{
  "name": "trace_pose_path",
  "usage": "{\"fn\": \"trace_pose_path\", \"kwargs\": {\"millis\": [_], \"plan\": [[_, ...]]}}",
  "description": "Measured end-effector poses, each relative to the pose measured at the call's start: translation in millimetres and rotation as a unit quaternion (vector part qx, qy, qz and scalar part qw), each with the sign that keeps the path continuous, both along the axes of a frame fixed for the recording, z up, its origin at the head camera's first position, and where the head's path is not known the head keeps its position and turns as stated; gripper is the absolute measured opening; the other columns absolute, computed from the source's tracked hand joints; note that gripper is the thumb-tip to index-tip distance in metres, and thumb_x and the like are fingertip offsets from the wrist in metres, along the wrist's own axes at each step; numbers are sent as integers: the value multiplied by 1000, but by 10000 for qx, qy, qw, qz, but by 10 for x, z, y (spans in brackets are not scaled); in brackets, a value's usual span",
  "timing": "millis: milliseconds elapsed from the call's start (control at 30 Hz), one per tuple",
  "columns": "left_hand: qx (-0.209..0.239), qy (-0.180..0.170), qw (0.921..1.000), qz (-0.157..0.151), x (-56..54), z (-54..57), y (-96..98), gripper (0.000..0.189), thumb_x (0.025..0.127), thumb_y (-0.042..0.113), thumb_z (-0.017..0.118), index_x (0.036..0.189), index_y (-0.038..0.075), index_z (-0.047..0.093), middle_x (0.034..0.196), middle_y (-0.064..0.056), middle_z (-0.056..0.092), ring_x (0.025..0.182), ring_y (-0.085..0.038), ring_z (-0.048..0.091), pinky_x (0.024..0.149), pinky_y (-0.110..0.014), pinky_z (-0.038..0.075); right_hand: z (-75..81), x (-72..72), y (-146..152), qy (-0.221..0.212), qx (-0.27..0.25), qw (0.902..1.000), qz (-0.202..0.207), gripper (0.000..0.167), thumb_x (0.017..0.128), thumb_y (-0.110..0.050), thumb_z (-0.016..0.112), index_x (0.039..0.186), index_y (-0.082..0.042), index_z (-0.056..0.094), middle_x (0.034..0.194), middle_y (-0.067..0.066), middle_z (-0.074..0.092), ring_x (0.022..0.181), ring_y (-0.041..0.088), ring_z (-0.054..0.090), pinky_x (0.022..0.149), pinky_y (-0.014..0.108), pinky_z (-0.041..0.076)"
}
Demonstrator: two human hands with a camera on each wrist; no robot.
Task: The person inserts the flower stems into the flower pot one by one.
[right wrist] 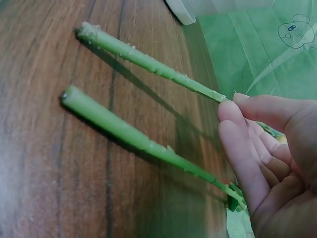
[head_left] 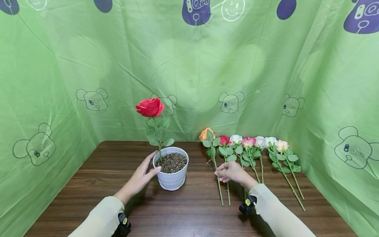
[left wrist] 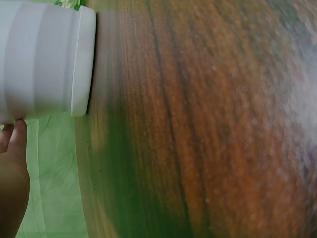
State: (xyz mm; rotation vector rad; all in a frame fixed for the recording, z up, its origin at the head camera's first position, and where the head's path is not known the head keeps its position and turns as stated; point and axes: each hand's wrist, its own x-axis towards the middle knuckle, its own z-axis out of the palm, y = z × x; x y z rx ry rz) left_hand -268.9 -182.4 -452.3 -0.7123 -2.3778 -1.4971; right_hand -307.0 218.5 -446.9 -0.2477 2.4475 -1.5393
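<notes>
My left hand (head_left: pixel 142 174) rests against the left side of a white flowerpot (head_left: pixel 172 180), fingers and thumb extended at its rim. In the left wrist view, fingertips (left wrist: pixel 19 131) touch the ribbed wall of the pot. A red rose (head_left: pixel 150 107) stands upright in the dark soil (head_left: pixel 173 163). My right hand (head_left: pixel 232 172) pinches the stem of an orange rose (head_left: pixel 206 134) between thumb and fingers. Seen from the right wrist, that pinched stem (right wrist: pixel 158 69) lies beside a second stem (right wrist: pixel 133 131), which the fingers do not grip.
Right of the orange rose, several roses lie in a row: a red one (head_left: pixel 224 141), white ones (head_left: pixel 236 140), a pink one (head_left: pixel 248 142) and a peach one (head_left: pixel 282 145). Their stems point toward the front of the wooden table (head_left: pixel 189 217). Green cloth (head_left: pixel 189 65) hangs behind and on both sides.
</notes>
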Motion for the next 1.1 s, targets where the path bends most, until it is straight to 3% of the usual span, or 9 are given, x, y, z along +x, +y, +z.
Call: {"fn": "trace_pose_path", "kwargs": {"millis": [133, 467, 733, 1100], "plan": [[0, -1, 10000, 7, -2, 0, 1, 66, 100, 22, 63, 156, 10, 31, 154, -19, 38, 139, -34, 38, 109, -54, 35, 42, -6, -19, 89, 2, 10000, 15, 26, 91, -14, 75, 103, 8, 67, 80, 12, 72, 70, 20, 70, 66, 36, 61], [1, -10, 10000, 0, 7, 8, 2, 66, 100, 22, 63, 156, 9, 31, 154, -19, 38, 139, -34, 38, 108, -57, 36, 160, -15, -62, 265, -127, 9995, 84, 21, 93, -12, 72, 102, 7, 68, 94, 27, 71, 71, 21, 70, 71, 41, 61], [-24, 11, 10000, 40, 11, 6, 3, 66, 100, 22, 63, 157, 11, 31, 154, -18, 39, 140, -34, 37, 109, -57, 35, 338, -41, -113, 729, -85, 9972, 113, 23, 93, -15, 73, 103, 5, 68, 89, 16, 73, 80, 37, 71, 75, 48, 59], [-47, 51, 10000, 47, -1, -8, 0, 65, 100, 23, 63, 157, 12, 32, 155, -17, 38, 140, -34, 36, 111, -56, 33, 600, -27, -217, 1029, -373, 9939, 146, 27, 94, -17, 72, 107, 7, 68, 88, 11, 73, 84, 39, 71, 76, 46, 60]]}}
